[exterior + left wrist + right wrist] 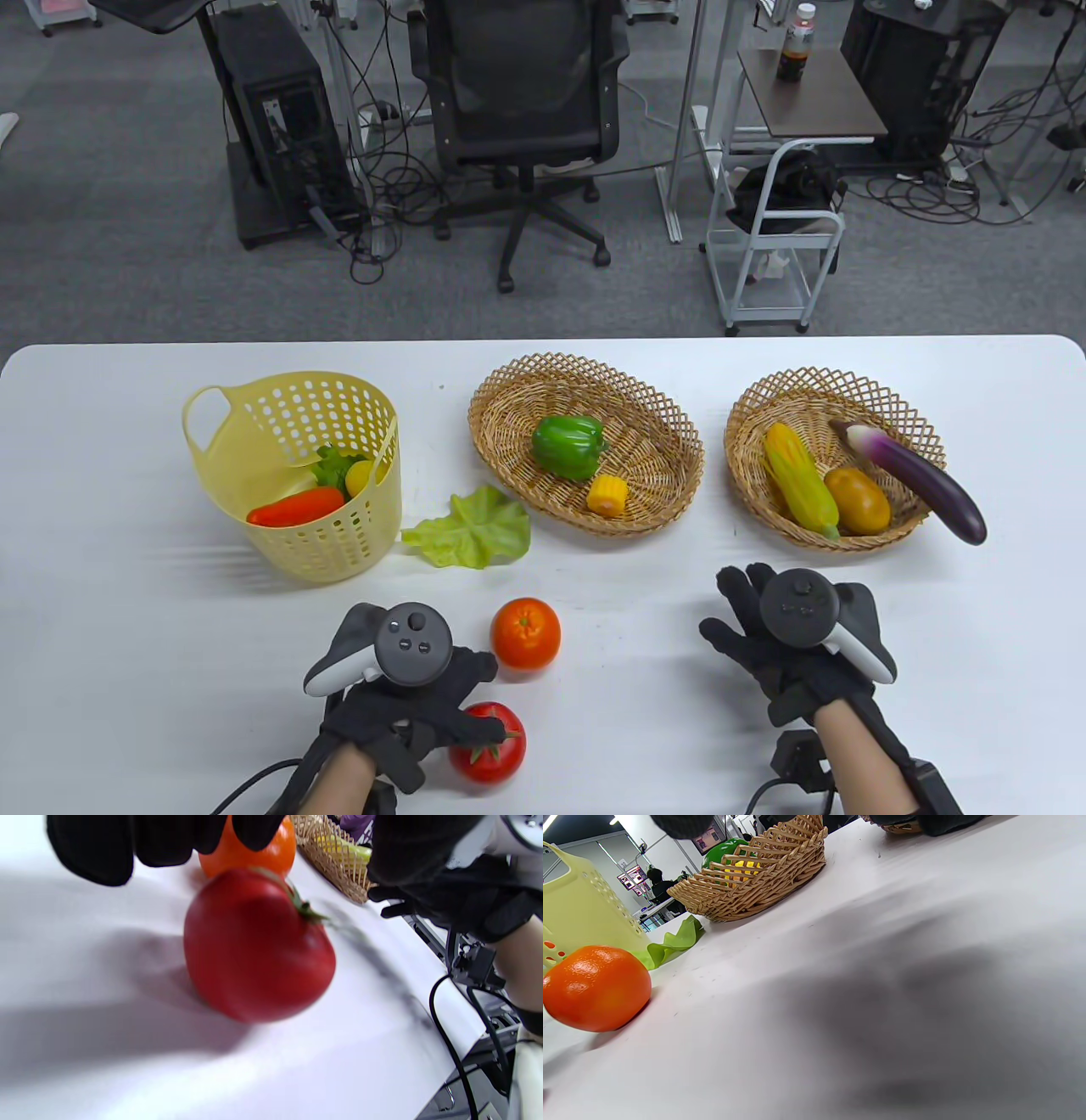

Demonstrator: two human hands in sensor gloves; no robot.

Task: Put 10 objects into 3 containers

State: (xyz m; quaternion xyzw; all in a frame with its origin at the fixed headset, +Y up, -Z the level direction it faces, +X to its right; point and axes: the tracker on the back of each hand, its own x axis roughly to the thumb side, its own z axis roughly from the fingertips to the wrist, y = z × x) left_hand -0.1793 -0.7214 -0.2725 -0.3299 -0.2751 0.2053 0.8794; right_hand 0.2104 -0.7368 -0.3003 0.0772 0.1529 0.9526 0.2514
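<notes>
1. Gloved hands work the near edge of the white table [127, 594]: the left hand [407, 688] curls over a red tomato [488, 743] at about 6 o'clock, one finger lying across its top, though a firm grip cannot be confirmed; the right hand [789, 637], at 5 o'clock, hovers spread and holds nothing.
2. Still loose on the table are the tomato, an orange [525, 633] just beyond it toward 12 o'clock, and a lettuce leaf [471, 528] farther out, between the yellow plastic basket [373, 526] at 10 o'clock and the middle wicker basket [662, 407].
3. Both wicker baskets, the second [747, 399] at 2 o'clock, already hold produce.
4. Smooth, round and glossy, the tomato looks light, rigid and liable to roll or slip; the soundest hold is probably fingers and thumb wrapped around its widest part, clear of the green stem [303, 906].
5. Seen from the left wrist, fingertips [93, 844] hang just above the fruit.
</notes>
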